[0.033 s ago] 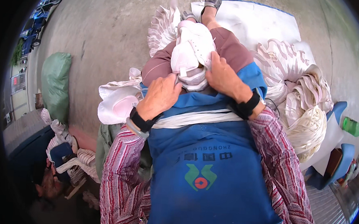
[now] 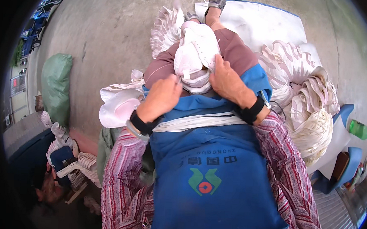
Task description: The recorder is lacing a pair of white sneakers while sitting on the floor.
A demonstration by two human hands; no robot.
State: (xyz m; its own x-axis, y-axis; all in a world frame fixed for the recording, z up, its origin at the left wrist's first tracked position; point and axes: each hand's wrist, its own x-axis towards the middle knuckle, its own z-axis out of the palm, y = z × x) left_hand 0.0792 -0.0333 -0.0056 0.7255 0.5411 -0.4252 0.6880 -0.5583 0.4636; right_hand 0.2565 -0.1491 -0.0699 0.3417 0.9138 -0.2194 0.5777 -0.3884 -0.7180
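In my lap, between the knees, rests a white shoe upper (image 2: 194, 48) with eyelets down its front and a tab at the opening. My right hand (image 2: 229, 80) pinches its right edge close to the opening. My left hand (image 2: 161, 97) is beside its lower left edge, fingers drawn together and fingertips blurred; whatever they hold, if anything, is too small to make out. A dark band sits on each wrist. A blue apron (image 2: 215, 141) covers my front, with white strips (image 2: 199, 122) tied across it.
Stacked white shoe pieces (image 2: 167, 32) stand beyond my left knee, and more white pieces (image 2: 124, 105) lie left. On the right are a large bundle of pieces (image 2: 287, 70), a coil of pale strips (image 2: 313, 133), a blue chair (image 2: 349, 164) and a green bottle (image 2: 359, 130). A green sack (image 2: 55, 87) stands far left.
My left hand has shifted slightly left, its fingertips a little farther from the shoe upper. My right hand still pinches the edge, almost unmoved.
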